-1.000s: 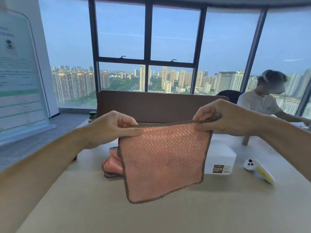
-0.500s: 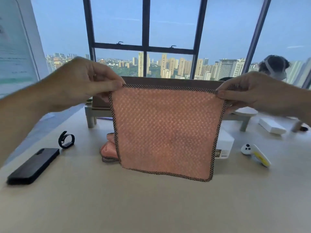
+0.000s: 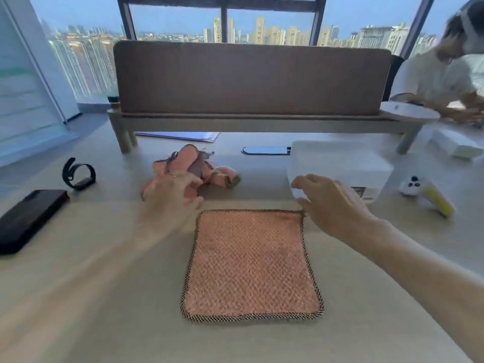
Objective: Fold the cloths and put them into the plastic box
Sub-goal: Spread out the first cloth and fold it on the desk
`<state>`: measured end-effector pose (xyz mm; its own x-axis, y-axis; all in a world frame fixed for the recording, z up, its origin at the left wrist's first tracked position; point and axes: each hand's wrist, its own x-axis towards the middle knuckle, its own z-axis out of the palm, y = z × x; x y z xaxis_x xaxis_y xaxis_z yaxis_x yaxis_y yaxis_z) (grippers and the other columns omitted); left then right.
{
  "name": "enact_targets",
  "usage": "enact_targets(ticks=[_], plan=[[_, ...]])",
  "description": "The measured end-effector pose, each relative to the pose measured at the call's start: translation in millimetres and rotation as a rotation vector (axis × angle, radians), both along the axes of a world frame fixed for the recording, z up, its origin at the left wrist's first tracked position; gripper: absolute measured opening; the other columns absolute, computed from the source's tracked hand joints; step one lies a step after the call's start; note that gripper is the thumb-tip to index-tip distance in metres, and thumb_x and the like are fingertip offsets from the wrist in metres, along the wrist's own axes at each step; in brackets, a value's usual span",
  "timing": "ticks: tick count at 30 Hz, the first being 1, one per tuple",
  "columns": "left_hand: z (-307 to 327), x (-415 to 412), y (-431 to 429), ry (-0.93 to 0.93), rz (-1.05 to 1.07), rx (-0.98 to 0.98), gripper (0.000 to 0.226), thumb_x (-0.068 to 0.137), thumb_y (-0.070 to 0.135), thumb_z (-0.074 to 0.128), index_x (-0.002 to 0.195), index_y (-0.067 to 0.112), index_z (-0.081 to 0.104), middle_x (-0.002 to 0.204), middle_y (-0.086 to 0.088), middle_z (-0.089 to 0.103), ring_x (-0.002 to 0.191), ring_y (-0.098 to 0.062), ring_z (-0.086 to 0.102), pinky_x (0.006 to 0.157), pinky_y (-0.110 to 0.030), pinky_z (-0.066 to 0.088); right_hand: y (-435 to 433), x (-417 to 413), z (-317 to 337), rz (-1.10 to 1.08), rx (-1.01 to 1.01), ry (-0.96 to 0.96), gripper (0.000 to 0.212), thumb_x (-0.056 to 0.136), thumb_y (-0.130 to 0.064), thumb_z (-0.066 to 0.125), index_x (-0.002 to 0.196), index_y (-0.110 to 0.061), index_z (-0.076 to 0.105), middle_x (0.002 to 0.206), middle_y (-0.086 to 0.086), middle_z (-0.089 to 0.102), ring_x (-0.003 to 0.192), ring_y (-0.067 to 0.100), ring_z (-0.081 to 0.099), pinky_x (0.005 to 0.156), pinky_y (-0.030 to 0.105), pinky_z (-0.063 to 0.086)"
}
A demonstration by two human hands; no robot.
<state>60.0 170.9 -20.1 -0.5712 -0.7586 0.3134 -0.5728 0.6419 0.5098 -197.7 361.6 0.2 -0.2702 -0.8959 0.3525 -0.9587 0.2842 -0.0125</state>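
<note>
A pink waffle-weave cloth [image 3: 251,265] with a dark checked border lies spread flat on the table in front of me. My left hand [image 3: 170,197] is blurred, hovering just off the cloth's far left corner, fingers apart and holding nothing. Beside the far right corner my right hand [image 3: 332,203] is also spread, its thumb close to the hem. Behind the left hand lies a crumpled heap of more pink cloths [image 3: 201,169]. The white plastic box [image 3: 340,166] stands at the right rear, partly behind my right hand.
A black phone [image 3: 28,218] and a black watch [image 3: 78,174] lie at the left. A white and yellow controller [image 3: 427,192] sits right of the box. A brown divider [image 3: 251,79] on a raised shelf spans the back; another person [image 3: 445,72] sits beyond it at the right.
The cloth was held up stretched between both hands; now it lies flat on the table and both hands have let go of its top corners. My view has tilted down.
</note>
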Motion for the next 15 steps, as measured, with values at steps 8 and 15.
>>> enact_targets(ticks=[8,15], plan=[[-69.1,-28.3,88.8,-0.457,-0.159,-0.024,0.083,0.090,0.062,0.001,0.163,0.023,-0.003,0.172,-0.001,-0.009,0.157,-0.017,-0.013,0.128,-0.039,-0.007,7.4,90.2,-76.1,0.021,0.315,-0.266,0.079,0.096,-0.069,0.003,0.163,-0.027,0.000,0.172,-0.005,-0.009,0.156,0.013,-0.016,0.127,0.036,-0.009],[-69.5,-24.1,86.4,-0.378,-0.111,-0.015,0.084,0.094,0.067,0.012,0.163,0.021,-0.003,0.172,-0.005,-0.007,0.157,-0.018,-0.015,0.126,-0.036,-0.011,8.2,65.5,-77.5,0.087,0.334,-0.230,0.080,0.097,-0.074,0.014,0.162,-0.033,-0.007,0.171,-0.008,-0.010,0.155,0.009,-0.019,0.128,0.038,-0.007]])
